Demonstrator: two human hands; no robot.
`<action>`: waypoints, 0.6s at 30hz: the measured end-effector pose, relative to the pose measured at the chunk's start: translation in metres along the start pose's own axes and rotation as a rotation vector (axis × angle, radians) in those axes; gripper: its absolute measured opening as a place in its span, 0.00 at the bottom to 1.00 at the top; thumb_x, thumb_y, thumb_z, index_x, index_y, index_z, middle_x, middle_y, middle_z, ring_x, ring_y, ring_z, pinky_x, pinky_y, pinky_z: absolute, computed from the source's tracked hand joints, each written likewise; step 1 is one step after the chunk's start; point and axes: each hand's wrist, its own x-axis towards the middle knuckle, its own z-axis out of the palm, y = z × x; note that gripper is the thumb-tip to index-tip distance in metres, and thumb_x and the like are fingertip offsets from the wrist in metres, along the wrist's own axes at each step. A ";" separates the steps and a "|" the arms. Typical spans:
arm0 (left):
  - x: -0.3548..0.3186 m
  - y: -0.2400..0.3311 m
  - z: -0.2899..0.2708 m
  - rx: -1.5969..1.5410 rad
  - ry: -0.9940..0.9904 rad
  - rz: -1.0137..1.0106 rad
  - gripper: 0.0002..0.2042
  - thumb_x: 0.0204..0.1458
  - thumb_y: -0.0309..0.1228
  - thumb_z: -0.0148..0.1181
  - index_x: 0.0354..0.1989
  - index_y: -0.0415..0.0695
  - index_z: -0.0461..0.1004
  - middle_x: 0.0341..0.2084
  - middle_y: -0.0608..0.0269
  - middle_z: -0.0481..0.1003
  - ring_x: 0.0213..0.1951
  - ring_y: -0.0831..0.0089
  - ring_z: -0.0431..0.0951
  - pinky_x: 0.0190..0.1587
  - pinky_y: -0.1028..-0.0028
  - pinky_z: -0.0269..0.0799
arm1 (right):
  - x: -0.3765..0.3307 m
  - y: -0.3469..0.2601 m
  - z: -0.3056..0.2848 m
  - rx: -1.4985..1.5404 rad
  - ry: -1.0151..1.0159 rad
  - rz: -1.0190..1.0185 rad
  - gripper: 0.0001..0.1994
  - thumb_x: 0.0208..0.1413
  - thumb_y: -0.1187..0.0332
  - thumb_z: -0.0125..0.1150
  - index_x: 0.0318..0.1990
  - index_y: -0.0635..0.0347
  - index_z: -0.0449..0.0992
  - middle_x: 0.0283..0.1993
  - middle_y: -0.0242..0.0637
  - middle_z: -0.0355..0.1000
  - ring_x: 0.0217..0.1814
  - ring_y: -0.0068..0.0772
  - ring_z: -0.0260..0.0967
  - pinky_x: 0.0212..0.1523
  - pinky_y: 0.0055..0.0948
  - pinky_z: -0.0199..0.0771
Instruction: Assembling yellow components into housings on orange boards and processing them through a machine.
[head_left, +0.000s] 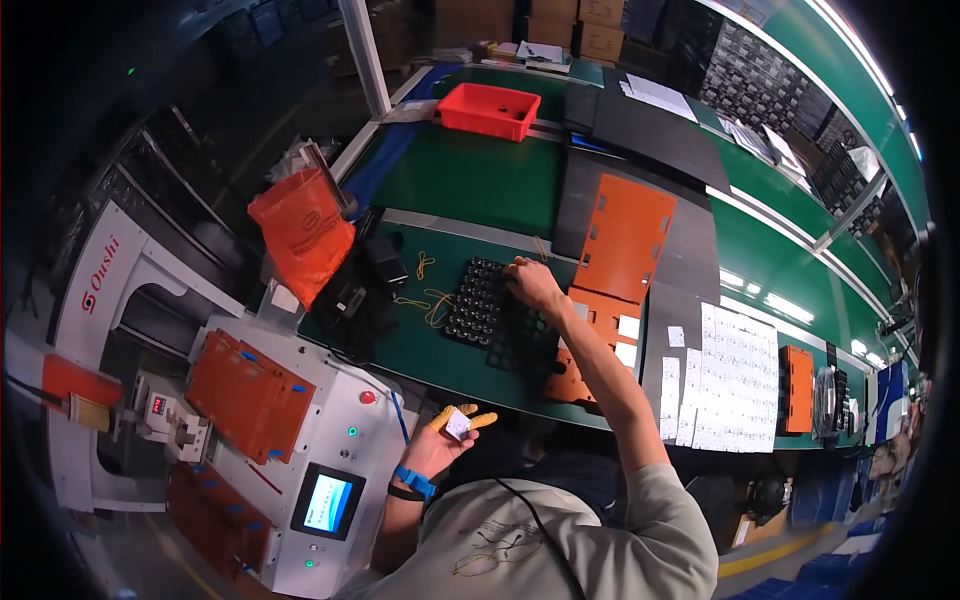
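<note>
My left hand, with yellow finger covers and a blue band on its wrist, holds a small white square piece in front of my body. My right hand reaches over the workbench to the far right corner of a black tray filled with rows of small round dark parts. Its fingers are drawn together, and what they grip, if anything, is hidden. Beside that tray, partly under my right forearm, lies another black tray with round openings. An orange hinged fixture stands open right of my forearm.
A white press machine with a lit screen and orange plates stands at left. An orange bag hangs by the bench's left edge. Yellow bands lie left of the trays, white label sheets at right, a red bin farther back.
</note>
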 end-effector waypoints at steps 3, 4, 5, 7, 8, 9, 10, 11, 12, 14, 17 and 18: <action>0.006 -0.002 0.015 0.002 0.004 -0.007 0.22 0.67 0.42 0.44 0.58 0.37 0.70 0.62 0.36 0.65 0.43 0.62 0.77 0.44 0.69 0.74 | 0.003 0.001 -0.003 0.063 0.011 -0.040 0.14 0.52 0.64 0.62 0.44 0.57 0.81 0.47 0.46 0.74 0.52 0.50 0.72 0.51 0.43 0.75; 0.007 -0.003 0.023 0.004 0.067 0.011 0.22 0.67 0.42 0.44 0.58 0.38 0.71 0.59 0.39 0.68 0.41 0.62 0.78 0.42 0.69 0.74 | 0.003 0.001 -0.002 0.063 0.012 -0.045 0.14 0.52 0.64 0.62 0.44 0.57 0.81 0.47 0.46 0.74 0.52 0.50 0.72 0.51 0.43 0.75; 0.006 -0.003 0.027 0.004 0.131 0.029 0.22 0.67 0.43 0.43 0.57 0.38 0.72 0.56 0.41 0.71 0.39 0.63 0.78 0.40 0.69 0.75 | 0.003 0.001 -0.001 0.130 0.015 -0.010 0.13 0.52 0.64 0.62 0.43 0.57 0.82 0.45 0.47 0.75 0.51 0.51 0.73 0.50 0.43 0.75; 0.010 -0.001 0.010 0.032 0.047 -0.003 0.21 0.67 0.42 0.45 0.57 0.39 0.72 0.51 0.46 0.73 0.35 0.64 0.77 0.35 0.71 0.73 | 0.002 0.011 0.002 0.191 0.024 0.031 0.12 0.52 0.64 0.62 0.41 0.57 0.82 0.44 0.48 0.76 0.49 0.52 0.73 0.50 0.44 0.75; 0.013 -0.001 0.000 0.058 -0.034 -0.036 0.20 0.66 0.42 0.46 0.56 0.40 0.73 0.46 0.51 0.75 0.32 0.65 0.75 0.31 0.72 0.71 | 0.001 0.018 0.004 0.234 0.052 0.015 0.11 0.52 0.64 0.62 0.40 0.58 0.82 0.42 0.50 0.76 0.48 0.52 0.73 0.49 0.44 0.75; 0.014 -0.004 -0.004 0.069 -0.007 -0.037 0.20 0.66 0.44 0.47 0.55 0.42 0.74 0.42 0.56 0.77 0.29 0.68 0.74 0.27 0.74 0.70 | 0.004 0.017 0.005 0.283 0.074 -0.010 0.11 0.53 0.63 0.62 0.39 0.59 0.83 0.39 0.51 0.77 0.47 0.53 0.73 0.48 0.45 0.75; 0.015 -0.005 -0.008 0.067 -0.007 -0.030 0.20 0.66 0.44 0.47 0.55 0.42 0.74 0.42 0.56 0.77 0.29 0.68 0.74 0.27 0.74 0.70 | 0.006 0.016 0.006 0.284 0.073 -0.017 0.11 0.53 0.63 0.62 0.39 0.59 0.83 0.39 0.51 0.77 0.47 0.53 0.73 0.48 0.45 0.75; 0.016 -0.006 -0.012 0.079 0.013 -0.008 0.21 0.66 0.45 0.47 0.55 0.42 0.73 0.45 0.54 0.76 0.30 0.67 0.75 0.29 0.74 0.72 | 0.007 0.016 0.006 0.311 0.063 0.016 0.11 0.52 0.63 0.62 0.38 0.59 0.83 0.39 0.51 0.77 0.46 0.54 0.73 0.48 0.45 0.75; 0.014 -0.006 -0.007 0.090 0.036 0.012 0.22 0.66 0.46 0.47 0.55 0.42 0.73 0.48 0.52 0.76 0.32 0.67 0.76 0.31 0.75 0.73 | 0.007 0.015 0.008 0.340 0.050 0.052 0.11 0.52 0.64 0.62 0.38 0.60 0.83 0.38 0.51 0.77 0.46 0.54 0.73 0.47 0.45 0.75; 0.014 -0.008 0.003 0.125 0.055 0.043 0.22 0.66 0.47 0.47 0.57 0.42 0.72 0.52 0.50 0.73 0.35 0.65 0.77 0.35 0.75 0.75 | 0.006 0.016 0.010 0.335 0.058 0.042 0.11 0.52 0.64 0.62 0.38 0.60 0.83 0.38 0.51 0.77 0.45 0.55 0.73 0.47 0.46 0.75; 0.017 -0.005 0.012 0.126 0.001 0.078 0.23 0.67 0.45 0.45 0.61 0.41 0.68 0.59 0.45 0.69 0.42 0.63 0.79 0.42 0.74 0.78 | 0.004 0.020 0.015 0.335 0.083 0.061 0.10 0.51 0.65 0.63 0.38 0.60 0.83 0.39 0.52 0.76 0.45 0.56 0.73 0.47 0.46 0.75; 0.018 -0.004 0.011 0.084 -0.061 0.090 0.23 0.68 0.44 0.43 0.63 0.40 0.65 0.62 0.42 0.66 0.46 0.62 0.79 0.47 0.73 0.78 | 0.005 0.017 0.014 0.350 0.089 0.080 0.10 0.51 0.65 0.63 0.38 0.60 0.83 0.40 0.52 0.76 0.46 0.56 0.72 0.47 0.45 0.75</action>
